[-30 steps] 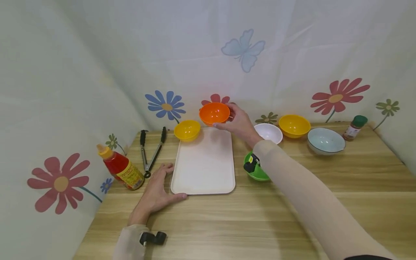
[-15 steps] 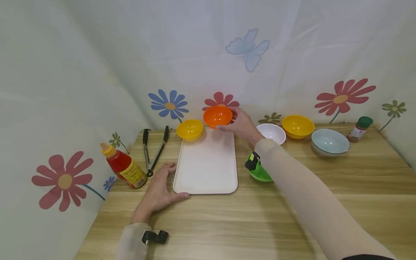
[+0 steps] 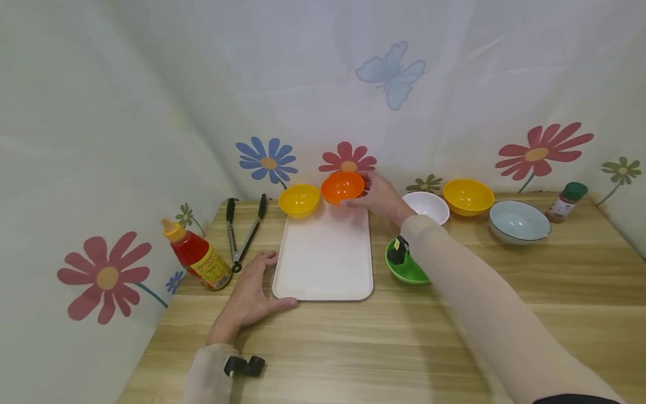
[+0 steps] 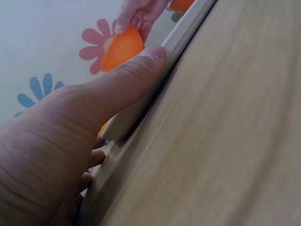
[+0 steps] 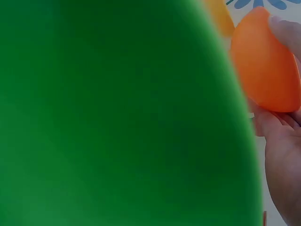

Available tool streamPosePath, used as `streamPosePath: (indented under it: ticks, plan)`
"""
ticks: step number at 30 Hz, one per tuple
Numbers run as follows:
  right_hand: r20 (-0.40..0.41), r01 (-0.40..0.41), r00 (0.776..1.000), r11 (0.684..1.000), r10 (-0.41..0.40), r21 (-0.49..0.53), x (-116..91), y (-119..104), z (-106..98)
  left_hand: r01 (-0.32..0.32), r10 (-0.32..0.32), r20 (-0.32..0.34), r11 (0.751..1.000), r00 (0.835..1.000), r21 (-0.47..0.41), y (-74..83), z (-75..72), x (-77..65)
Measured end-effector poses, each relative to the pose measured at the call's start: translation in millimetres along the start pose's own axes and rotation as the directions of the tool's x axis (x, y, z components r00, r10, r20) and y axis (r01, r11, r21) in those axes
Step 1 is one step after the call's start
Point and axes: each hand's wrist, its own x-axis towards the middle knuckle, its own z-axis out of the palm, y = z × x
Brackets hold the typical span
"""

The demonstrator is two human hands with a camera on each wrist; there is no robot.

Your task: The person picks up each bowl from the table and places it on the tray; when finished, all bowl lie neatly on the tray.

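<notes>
An orange bowl (image 3: pixel 342 189) is pinched at its right side by my right hand (image 3: pixel 381 197), over the far right corner of a white rectangular tray (image 3: pixel 325 264). The right wrist view shows the thumb on one face of the orange bowl (image 5: pixel 263 66) and fingers under it. Beside it a yellow bowl (image 3: pixel 299 201) sits at the tray's far left corner. My left hand (image 3: pixel 252 297) spreads around the near left corner of the tray, its thumb (image 4: pixel 141 70) along the near edge and its other fingers by the left side.
A green bowl (image 3: pixel 406 272) stands under my right forearm and fills most of the right wrist view. Behind it are a white bowl (image 3: pixel 431 207), another yellow bowl (image 3: pixel 468 196), a pale blue bowl (image 3: pixel 520 221) and a spice jar (image 3: pixel 567 202). Tongs (image 3: pixel 239 241) and a red sauce bottle (image 3: pixel 199 258) stand left.
My right hand has lowered the orange bowl toward the far end of the tray. The whole scene shifts slightly right in view. My left hand stays at the tray's corner.
</notes>
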Motion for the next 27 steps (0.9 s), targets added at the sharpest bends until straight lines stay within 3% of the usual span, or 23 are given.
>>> streamPosePath:
  ticks: [12,16,27]
  plan:
    - [0.005,0.004,1.000,1.000,-0.004,-0.023,2.8,-7.8,-4.0,-0.006,0.006,-0.007,1.000,1.000,-0.003,-0.8,-1.1,-0.4]
    - [-0.015,0.031,0.999,0.999,-0.031,0.015,6.3,-14.9,0.8,-0.013,0.013,-0.014,1.000,1.000,0.002,-1.9,-2.7,0.5]
    - [-0.050,-0.004,0.999,1.000,0.005,0.016,8.1,-14.0,17.0,-0.001,0.001,0.003,1.000,1.000,0.003,-0.1,-0.9,1.9]
